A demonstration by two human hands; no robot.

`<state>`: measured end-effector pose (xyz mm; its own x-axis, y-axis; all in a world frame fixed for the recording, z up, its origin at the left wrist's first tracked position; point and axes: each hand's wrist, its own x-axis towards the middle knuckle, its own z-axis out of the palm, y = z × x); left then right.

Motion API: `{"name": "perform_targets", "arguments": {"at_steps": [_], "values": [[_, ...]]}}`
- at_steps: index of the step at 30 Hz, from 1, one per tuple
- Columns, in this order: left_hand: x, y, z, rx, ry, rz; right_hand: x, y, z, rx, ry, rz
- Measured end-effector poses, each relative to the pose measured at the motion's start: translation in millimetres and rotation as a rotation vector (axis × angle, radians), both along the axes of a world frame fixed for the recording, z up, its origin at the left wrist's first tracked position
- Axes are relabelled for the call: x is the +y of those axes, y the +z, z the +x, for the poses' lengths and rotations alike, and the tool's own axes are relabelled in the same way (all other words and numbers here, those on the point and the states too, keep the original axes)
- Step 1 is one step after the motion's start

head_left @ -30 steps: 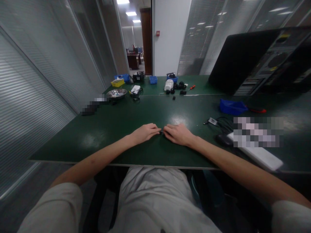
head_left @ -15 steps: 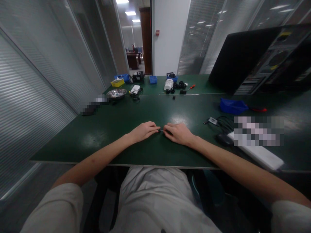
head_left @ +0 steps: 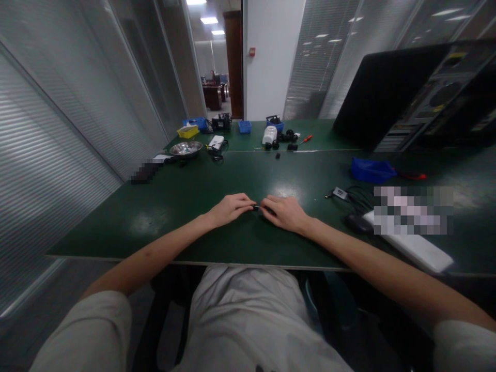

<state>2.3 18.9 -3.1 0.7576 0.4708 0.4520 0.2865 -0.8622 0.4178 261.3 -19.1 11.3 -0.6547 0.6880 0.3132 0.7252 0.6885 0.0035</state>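
Observation:
My left hand (head_left: 233, 208) is closed in a pinch at the middle of the green table (head_left: 217, 243), just above its surface. Its fingertips grip a small black piece (head_left: 256, 207), too small to name. Close by on the right, my right hand (head_left: 284, 213) is also closed, fingers curled and thumb pressed against them. The black piece lies in the narrow gap between the two hands. Whatever my right fingers hold is mostly covered by them, and its kind cannot be made out. Both forearms rest near the table's front edge.
At right are a blue bin (head_left: 372, 170), a cable with a grey connector (head_left: 340, 193), a black mouse (head_left: 357, 223) and a white keyboard (head_left: 414, 245). A steel bowl (head_left: 186, 150) stands far left. Farther back lie an orange screwdriver (head_left: 307, 138) and a large black computer case (head_left: 391, 93).
Both hands stay in nearly the same place. The thin light-coloured bit seen between them earlier shows less, and the black piece sits nearer my right fingers.

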Motion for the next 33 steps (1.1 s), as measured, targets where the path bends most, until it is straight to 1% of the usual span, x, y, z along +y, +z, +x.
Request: {"name": "perform_targets", "arguments": {"at_steps": [3, 5, 12, 15, 19, 23, 25, 33], "values": [[0, 1.2, -1, 0.065, 0.003, 0.045, -1, 1.3, -1, -0.052, 0.013, -0.003], [0, 1.3, -2, 0.076, -0.001, 0.041, -1, 1.4, -2, -0.064, 0.016, -0.008], [1, 2.9, 0, -0.065, 0.016, -0.098, 2, -2.0, -1, 0.019, -0.007, -0.048], [2, 3.7, 1, -0.081, 0.028, -0.127, 2, -1.0, -1, 0.028, 0.014, -0.059], [2, 3.2, 2, -0.032, 0.032, -0.085, 0, 2.3, -2, -0.035, 0.039, -0.046], [2, 2.9, 2, 0.055, -0.003, -0.054, -3, 3.6, -5, -0.089, 0.062, -0.007], [1, 3.0, 3, 0.065, -0.011, -0.055, -3, 3.4, -7, -0.097, 0.074, -0.001], [-1, -2.5, 11, -0.037, 0.025, -0.13, -2, -1.6, -8, -0.029, 0.048, -0.048]]}}
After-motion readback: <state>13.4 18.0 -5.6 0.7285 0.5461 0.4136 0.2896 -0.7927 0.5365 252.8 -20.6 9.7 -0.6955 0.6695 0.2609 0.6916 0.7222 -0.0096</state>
